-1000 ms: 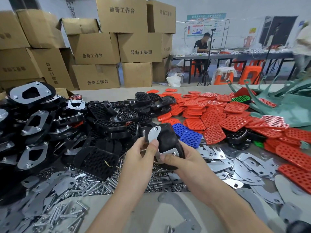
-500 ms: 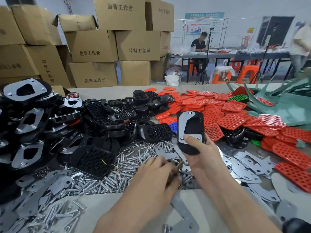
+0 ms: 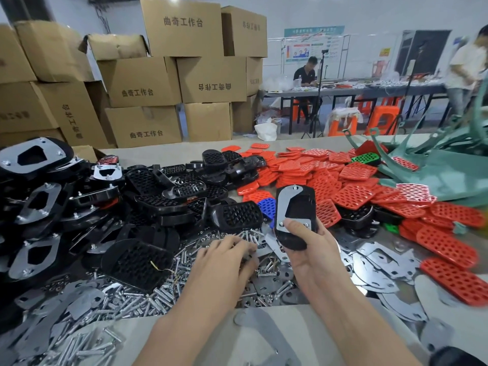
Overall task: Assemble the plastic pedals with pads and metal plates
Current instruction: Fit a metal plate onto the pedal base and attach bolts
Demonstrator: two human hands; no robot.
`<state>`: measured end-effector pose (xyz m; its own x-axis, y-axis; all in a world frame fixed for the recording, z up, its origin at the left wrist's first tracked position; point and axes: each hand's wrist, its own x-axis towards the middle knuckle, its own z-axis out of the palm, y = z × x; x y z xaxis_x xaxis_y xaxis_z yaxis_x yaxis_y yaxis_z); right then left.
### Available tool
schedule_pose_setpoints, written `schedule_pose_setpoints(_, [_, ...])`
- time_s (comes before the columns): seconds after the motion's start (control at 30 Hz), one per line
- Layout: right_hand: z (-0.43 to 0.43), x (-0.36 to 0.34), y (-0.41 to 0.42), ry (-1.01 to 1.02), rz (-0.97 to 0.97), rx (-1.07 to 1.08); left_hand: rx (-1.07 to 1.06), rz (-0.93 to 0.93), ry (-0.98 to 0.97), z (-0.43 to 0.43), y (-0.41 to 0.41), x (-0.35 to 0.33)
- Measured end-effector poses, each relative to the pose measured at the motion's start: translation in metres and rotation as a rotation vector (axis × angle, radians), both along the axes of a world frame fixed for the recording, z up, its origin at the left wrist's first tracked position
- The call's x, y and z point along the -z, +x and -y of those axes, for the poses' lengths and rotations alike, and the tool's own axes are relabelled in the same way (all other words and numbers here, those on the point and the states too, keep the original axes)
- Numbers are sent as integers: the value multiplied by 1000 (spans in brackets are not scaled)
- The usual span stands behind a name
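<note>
My right hand grips a black plastic pedal upright above the table, its underside toward me with a metal plate lying on it and my thumb pressing the plate's lower end. My left hand lies palm down on the heap of silver bolts, its fingertips buried among them; whether they pinch a bolt is hidden. Loose black pedals lie just beyond. Red perforated pads and a blue pad spread to the right. Loose metal plates lie at the right.
Finished black pedals with plates are stacked at the left. Green plastic frames occupy the far right. Cardboard boxes stand behind the table. People work at a far table. The near table edge shows bare grey surface.
My right hand lifted the pedal and turned it plate side toward me. My left hand let go of it, dropped into the bolt heap and slid a little farther in.
</note>
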<state>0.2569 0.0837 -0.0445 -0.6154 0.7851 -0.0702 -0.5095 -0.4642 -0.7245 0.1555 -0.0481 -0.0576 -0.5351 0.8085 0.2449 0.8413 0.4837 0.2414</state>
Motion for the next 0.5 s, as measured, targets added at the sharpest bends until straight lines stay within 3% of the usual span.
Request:
schedule_pose_setpoints(0.1, [0,-2,0,5,-13,5,-12,-97,63,1,2,1])
schedule_pose_setpoints(0.3, [-5,-6,6,10,-22,42,-151,-114,164,14,3,-9])
schedule_pose_setpoints(0.43, [-4,-7,7,9,0,38,-54,211,277,35,10,-36])
schedule_pose_setpoints(0.5, [-1,-7,5,23,9,29,114,327,169,52,20,-47])
